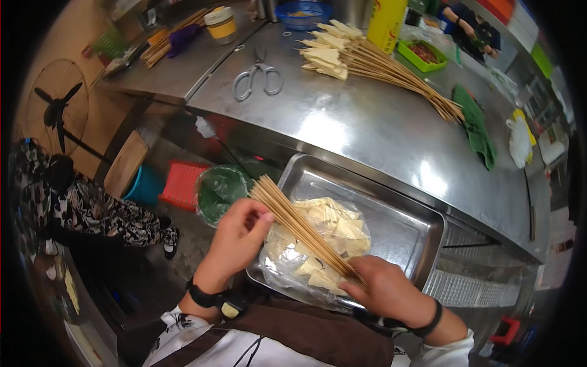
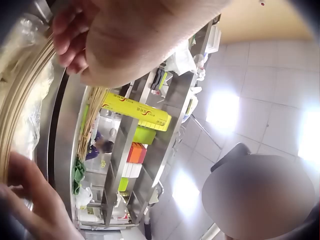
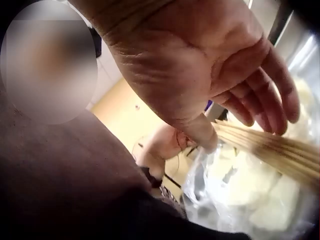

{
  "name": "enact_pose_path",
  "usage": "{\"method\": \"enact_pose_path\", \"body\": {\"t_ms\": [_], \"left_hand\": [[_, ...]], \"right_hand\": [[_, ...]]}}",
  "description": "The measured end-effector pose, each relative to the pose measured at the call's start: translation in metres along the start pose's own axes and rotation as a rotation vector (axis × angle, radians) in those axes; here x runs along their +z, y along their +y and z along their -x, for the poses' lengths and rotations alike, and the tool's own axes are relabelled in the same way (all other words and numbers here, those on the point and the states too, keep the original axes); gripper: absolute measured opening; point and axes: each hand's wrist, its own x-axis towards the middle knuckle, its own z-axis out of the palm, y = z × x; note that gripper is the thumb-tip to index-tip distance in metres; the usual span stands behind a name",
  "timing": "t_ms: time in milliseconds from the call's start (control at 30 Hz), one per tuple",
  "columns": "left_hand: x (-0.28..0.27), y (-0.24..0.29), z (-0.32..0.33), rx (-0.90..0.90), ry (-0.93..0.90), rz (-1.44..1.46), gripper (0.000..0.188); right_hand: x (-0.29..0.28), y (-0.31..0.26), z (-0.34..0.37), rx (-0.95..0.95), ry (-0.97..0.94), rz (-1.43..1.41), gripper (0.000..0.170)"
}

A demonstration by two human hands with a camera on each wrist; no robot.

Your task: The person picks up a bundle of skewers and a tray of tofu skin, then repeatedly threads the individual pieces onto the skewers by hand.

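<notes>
A bundle of bamboo skewers [image 1: 302, 229] slants over a clear plastic bag [image 1: 269, 260] of pale yellow, flat folded pieces [image 1: 333, 217]. My right hand [image 1: 388, 290] grips the near end of the bundle, thumb on one side and fingers on the other. Toward the far end, my left hand [image 1: 238, 235] has its fingers curled, with thumb and fingertips at the bundle's left edge. The skewers [image 2: 22, 95] pass by its fingertips in the left wrist view. The bag lies in a steel tray [image 1: 400, 232]. In the right wrist view the right thumb lies along the skewers [image 3: 270, 145].
On the steel counter [image 1: 342, 125] beyond lie scissors [image 1: 258, 76], filled skewers [image 1: 391, 67], a yellow canister [image 1: 386, 24], a green tray [image 1: 422, 55] and a green cloth [image 1: 474, 125]. A green lined bin [image 1: 221, 192] and red stool [image 1: 183, 183] stand left.
</notes>
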Motion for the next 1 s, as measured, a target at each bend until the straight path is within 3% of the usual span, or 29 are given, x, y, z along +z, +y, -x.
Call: {"method": "enact_pose_path", "body": {"t_ms": [33, 100, 233, 300, 333, 367, 400, 467, 500, 533, 567, 633, 700, 767, 800, 833, 900, 933, 967, 1000], "left_hand": [[0.002, -0.002, -0.002, -0.038, -0.097, 0.007, 0.010], [0.005, 0.011, -0.004, 0.018, -0.323, -0.249, 0.014], [0.013, -0.002, 0.001, 0.169, -0.468, -0.488, 0.020], [0.012, -0.012, 0.004, 0.122, -0.429, -0.449, 0.025], [0.011, -0.019, 0.006, 0.152, -0.375, -0.428, 0.028], [0.010, -0.021, 0.007, 0.145, -0.380, -0.418, 0.028], [0.009, -0.021, 0.007, 0.207, -0.245, -0.432, 0.031], [0.008, -0.013, 0.003, 0.337, -0.032, -0.506, 0.043], [0.010, -0.010, -0.002, 0.336, -0.032, -0.507, 0.043], [0.013, -0.007, -0.007, 0.410, 0.011, -0.584, 0.044], [0.014, -0.006, -0.011, 0.489, 0.052, -0.662, 0.045], [0.016, -0.010, -0.018, 0.519, 0.022, -0.684, 0.042], [0.019, -0.020, -0.024, 0.547, 0.005, -0.693, 0.040], [0.020, -0.031, -0.029, 0.447, -0.059, -0.633, 0.030], [0.021, -0.032, -0.034, 0.510, 0.006, -0.593, 0.017], [0.023, -0.034, -0.038, 0.511, 0.012, -0.592, 0.017], [0.024, -0.036, -0.043, 0.211, -0.029, -0.160, 0.009], [0.024, -0.033, -0.046, 0.212, -0.025, -0.163, 0.009], [0.024, -0.028, -0.050, 0.089, -0.025, 0.121, 0.008], [0.023, -0.023, -0.053, -0.038, -0.025, 0.405, 0.009]], "right_hand": [[0.012, 0.000, -0.014, -0.015, -0.015, 0.005, 0.035], [0.031, 0.002, -0.037, -0.008, -0.025, 0.143, 0.034], [0.043, 0.008, -0.053, 0.015, 0.056, 0.109, 0.031], [0.027, 0.005, -0.050, 0.239, -0.082, -0.108, 0.029], [0.024, 0.009, -0.046, 0.248, -0.089, -0.104, 0.029], [0.023, 0.014, -0.039, 0.344, -0.026, -0.203, 0.030], [0.022, 0.019, -0.033, 0.440, 0.038, -0.301, 0.031], [0.019, 0.029, -0.020, 0.423, 0.136, -0.380, 0.034], [0.017, 0.030, -0.017, 0.402, 0.241, -0.465, 0.037], [0.010, 0.025, -0.015, 0.456, 0.220, -0.436, 0.048], [0.011, 0.022, -0.018, 0.462, 0.225, -0.445, 0.048], [0.016, 0.012, -0.026, 0.139, 0.349, -0.252, 0.057], [0.019, 0.003, -0.037, 0.191, 0.301, -0.116, 0.062], [0.026, 0.007, -0.050, 0.243, 0.071, 0.000, 0.062], [0.031, 0.013, -0.054, 0.175, 0.130, 0.016, 0.051], [0.030, 0.016, -0.057, 0.172, 0.131, 0.020, 0.051], [0.023, 0.022, -0.065, 0.329, 0.026, -0.028, 0.036], [0.019, 0.024, -0.065, 0.355, 0.098, -0.071, 0.023], [0.012, 0.027, -0.064, 0.351, 0.099, -0.071, 0.023], [0.004, 0.029, -0.061, 0.352, 0.220, -0.098, 0.020]]}}
